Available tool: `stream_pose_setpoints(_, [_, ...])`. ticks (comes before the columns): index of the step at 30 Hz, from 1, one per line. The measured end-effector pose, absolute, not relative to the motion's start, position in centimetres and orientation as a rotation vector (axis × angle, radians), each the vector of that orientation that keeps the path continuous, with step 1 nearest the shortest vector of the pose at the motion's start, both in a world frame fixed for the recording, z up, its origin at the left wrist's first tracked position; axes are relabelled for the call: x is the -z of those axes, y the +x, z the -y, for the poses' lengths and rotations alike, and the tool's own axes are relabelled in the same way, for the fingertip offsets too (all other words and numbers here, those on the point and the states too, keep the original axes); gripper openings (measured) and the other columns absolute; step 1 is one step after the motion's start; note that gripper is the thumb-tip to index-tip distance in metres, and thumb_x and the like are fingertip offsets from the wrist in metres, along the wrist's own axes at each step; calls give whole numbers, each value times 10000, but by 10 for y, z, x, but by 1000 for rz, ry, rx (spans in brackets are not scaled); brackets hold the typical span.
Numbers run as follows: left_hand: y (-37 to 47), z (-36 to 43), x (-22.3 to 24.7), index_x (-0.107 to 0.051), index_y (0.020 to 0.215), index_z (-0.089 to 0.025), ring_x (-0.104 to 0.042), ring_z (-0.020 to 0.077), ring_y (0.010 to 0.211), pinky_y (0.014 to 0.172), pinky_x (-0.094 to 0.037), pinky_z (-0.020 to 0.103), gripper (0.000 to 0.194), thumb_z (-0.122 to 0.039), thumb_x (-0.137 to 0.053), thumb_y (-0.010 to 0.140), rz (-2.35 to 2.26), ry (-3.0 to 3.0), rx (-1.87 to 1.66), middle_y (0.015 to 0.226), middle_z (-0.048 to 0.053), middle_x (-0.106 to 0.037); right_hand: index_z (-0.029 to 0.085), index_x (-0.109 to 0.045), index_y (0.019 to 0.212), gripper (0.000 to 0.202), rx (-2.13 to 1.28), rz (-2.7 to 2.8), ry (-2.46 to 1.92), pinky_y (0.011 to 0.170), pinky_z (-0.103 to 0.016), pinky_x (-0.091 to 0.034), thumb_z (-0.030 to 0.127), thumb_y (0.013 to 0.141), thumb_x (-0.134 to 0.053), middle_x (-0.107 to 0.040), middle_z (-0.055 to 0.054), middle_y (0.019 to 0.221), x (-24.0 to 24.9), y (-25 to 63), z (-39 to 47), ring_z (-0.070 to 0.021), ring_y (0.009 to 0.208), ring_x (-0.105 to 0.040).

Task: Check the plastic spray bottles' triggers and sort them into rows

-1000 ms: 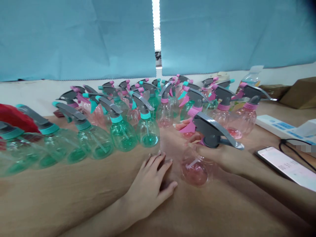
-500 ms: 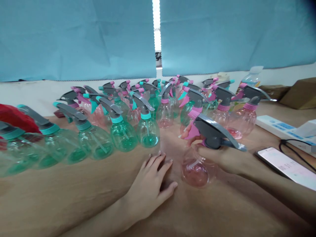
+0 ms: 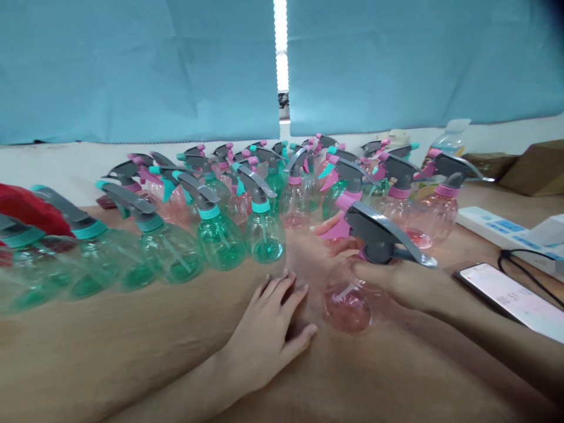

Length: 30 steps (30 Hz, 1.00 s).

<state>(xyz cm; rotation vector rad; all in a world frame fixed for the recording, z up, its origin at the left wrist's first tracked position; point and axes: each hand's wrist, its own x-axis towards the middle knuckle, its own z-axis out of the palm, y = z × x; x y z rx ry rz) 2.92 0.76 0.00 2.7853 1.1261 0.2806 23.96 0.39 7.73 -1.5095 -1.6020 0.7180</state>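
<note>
My left hand (image 3: 268, 329) rests palm down on the wooden table, holding nothing, its fingers spread. To its right, a pink spray bottle (image 3: 348, 308) with a grey head and pink trigger stands upright with some liquid inside. Around the bottle's neck is my right hand (image 3: 346, 245), partly hidden by the sprayer head; its fingers extend forward past the trigger. Nearest my left fingertips is a green spray bottle (image 3: 265, 235) with a turquoise collar.
Green bottles (image 3: 176, 258) line the left side, with several pink and green ones behind. At the right lie a lit phone (image 3: 511, 296), a black cable (image 3: 529, 273) and a white power strip (image 3: 493, 226). Brown boxes (image 3: 535, 167) and red material (image 3: 30, 205) flank the bottles.
The fingers of my right hand have straightened and reach farther forward and left beside the trigger. The sprayer head has shifted very slightly left. My left hand has not moved.
</note>
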Motion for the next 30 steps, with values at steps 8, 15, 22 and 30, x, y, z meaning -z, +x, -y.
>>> stream_pose_setpoints(8, [29,-7,1,-483,1331,-169,-356,313,1327,1065,-307,518,496,-426,-547,912,-1125,2779,-284,1418,137,-440,248,-597,749,151,-870,1557,-1527,707,-413,-501,338,643,-540,-621,-27,645,-67,245,-5,-279,816,-650])
stream_pose_setpoints(15, [29,-7,2,-475,1338,-176,-346,305,1333,1067,-302,519,497,-431,-540,916,-1125,2785,-282,1427,133,-431,261,-571,698,150,-847,1519,-1531,668,-408,-500,366,594,-545,-561,-8,606,-67,243,-4,-255,720,-633])
stream_pose_setpoints(22, [29,-6,0,-483,1334,-158,-348,311,1332,1065,-306,527,499,-422,-545,915,-1125,2778,-267,1421,141,-437,253,-498,627,118,-847,1541,-1524,674,-422,-486,341,548,-507,-547,-15,604,-74,243,-4,-261,703,-626])
stream_pose_setpoints(30, [29,-7,1,-497,1323,-160,-366,319,1321,1061,-319,521,496,-419,-560,905,-1125,2772,-299,1413,140,-447,249,-528,666,110,-827,1500,-1514,686,-395,-465,281,562,-517,-566,-3,633,-62,246,-6,-247,730,-625])
